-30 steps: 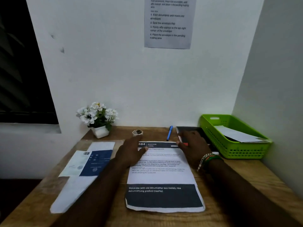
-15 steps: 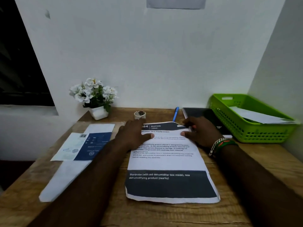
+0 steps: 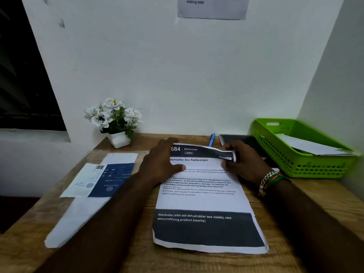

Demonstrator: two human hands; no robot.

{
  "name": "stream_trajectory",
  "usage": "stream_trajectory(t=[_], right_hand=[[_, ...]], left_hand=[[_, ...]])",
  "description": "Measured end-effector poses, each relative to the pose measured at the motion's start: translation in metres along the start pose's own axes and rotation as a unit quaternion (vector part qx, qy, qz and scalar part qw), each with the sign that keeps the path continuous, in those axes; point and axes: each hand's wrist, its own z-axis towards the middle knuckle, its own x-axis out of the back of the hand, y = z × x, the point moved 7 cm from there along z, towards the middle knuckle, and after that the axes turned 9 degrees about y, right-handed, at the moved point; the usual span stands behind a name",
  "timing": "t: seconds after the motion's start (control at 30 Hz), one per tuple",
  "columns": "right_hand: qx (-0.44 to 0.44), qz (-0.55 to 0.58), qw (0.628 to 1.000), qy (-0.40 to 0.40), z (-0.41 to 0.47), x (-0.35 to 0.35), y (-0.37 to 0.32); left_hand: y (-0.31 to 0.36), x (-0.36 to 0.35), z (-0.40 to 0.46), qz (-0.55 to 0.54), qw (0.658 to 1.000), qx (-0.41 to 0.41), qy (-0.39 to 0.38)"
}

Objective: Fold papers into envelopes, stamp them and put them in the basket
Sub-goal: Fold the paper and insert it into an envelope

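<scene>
Working across from the left, I see a long white envelope (image 3: 78,211) lying diagonally near the desk's left edge, with a blue-and-white leaflet (image 3: 99,180) lying on top of its far part; neither is touched by a hand. Whether the leaflet holds the stamps I cannot tell. A small white pot of artificial flowers (image 3: 115,119) stands behind them against the wall.

At the centre lies the printed sheet (image 3: 204,200), flat on the wooden desk (image 3: 315,200) along most of its length. My left hand (image 3: 160,164) sits at its far left corner, fingers curled over the top edge and thumb lying on the print, so it grips that corner. My right hand (image 3: 243,162) pinches the far right corner, which is already lifted and rolled toward me. I judge the first fold is only beginning: no crease shows anywhere on the sheet.

Behind the sheet a blue pen (image 3: 212,139) lies pointing at the wall, and a dark notebook (image 3: 239,139) lies beside it, partly under my right hand.

At the far right sits the green basket (image 3: 303,166), well apart from the sheet, with at least one white envelope (image 3: 311,147) already inside. So some of the job looks done; for this sheet, folding, putting it in the envelope, stamping and dropping it in the basket all remain.
</scene>
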Motion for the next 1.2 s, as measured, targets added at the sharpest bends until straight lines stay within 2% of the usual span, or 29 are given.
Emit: stream_trajectory(t=[0.13,0.2,0.3,0.37,0.47,0.57,0.67,0.93,1.03,1.2], right_hand=[[0.025,0.000,1.000,-0.010,-0.002,0.004,-0.008],[0.042,0.004,0.999,-0.029,-0.004,0.009,-0.018],[0.074,0.031,0.995,-0.058,-0.010,0.019,-0.043],[0.082,0.062,0.992,-0.077,-0.014,0.021,-0.054],[0.082,0.040,0.990,-0.105,-0.019,0.010,-0.058],[0.088,-0.033,0.986,-0.135,-0.026,-0.011,-0.055],[0.081,-0.068,0.985,-0.134,-0.031,-0.023,-0.057],[0.120,-0.095,0.979,-0.136,-0.034,-0.044,-0.066],[0.069,-0.126,0.982,-0.122,-0.028,-0.035,-0.060],[0.016,-0.164,0.980,-0.108,-0.023,-0.019,-0.045]], left_hand=[[0.006,0.029,0.002,-0.017,0.997,-0.009,0.078],[0.012,0.041,0.001,-0.034,0.996,-0.008,0.078],[0.032,0.053,-0.008,-0.152,0.986,-0.019,0.059],[0.043,0.054,-0.012,-0.190,0.980,-0.040,0.053],[0.050,0.037,-0.014,-0.124,0.990,-0.070,0.019],[0.050,0.006,-0.020,-0.048,0.993,-0.092,-0.063],[0.047,-0.010,-0.026,0.018,0.990,-0.093,-0.103],[0.041,-0.017,-0.023,0.059,0.989,-0.077,-0.112],[0.031,-0.014,-0.020,0.040,0.993,-0.034,-0.102],[0.019,0.004,-0.016,0.088,0.993,0.021,-0.076]])
